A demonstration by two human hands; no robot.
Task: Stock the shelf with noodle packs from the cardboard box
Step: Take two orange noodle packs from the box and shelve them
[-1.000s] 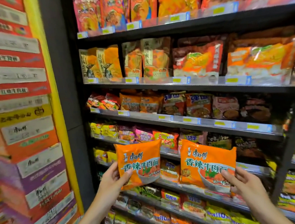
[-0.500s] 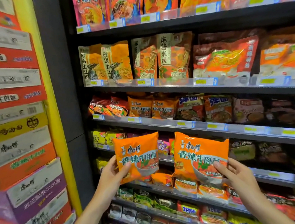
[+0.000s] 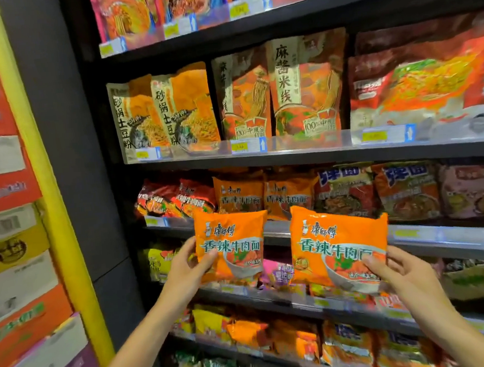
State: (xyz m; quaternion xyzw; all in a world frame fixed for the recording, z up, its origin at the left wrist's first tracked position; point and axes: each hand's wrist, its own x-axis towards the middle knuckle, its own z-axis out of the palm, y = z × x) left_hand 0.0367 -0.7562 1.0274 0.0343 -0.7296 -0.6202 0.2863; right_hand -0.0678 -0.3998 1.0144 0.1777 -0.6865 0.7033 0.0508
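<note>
A person's left hand (image 3: 188, 270) grips the lower left corner of an orange noodle pack (image 3: 232, 246), thumb across its front, while the right hand (image 3: 401, 269) pinches the lower right corner of a second orange noodle pack (image 3: 337, 245). Both packs are held upright side by side, apart, just below and in front of the shelf (image 3: 413, 235) where matching orange packs (image 3: 265, 194) stand. Stacked cartons (image 3: 10, 230) rise well left of that shelf.
</note>
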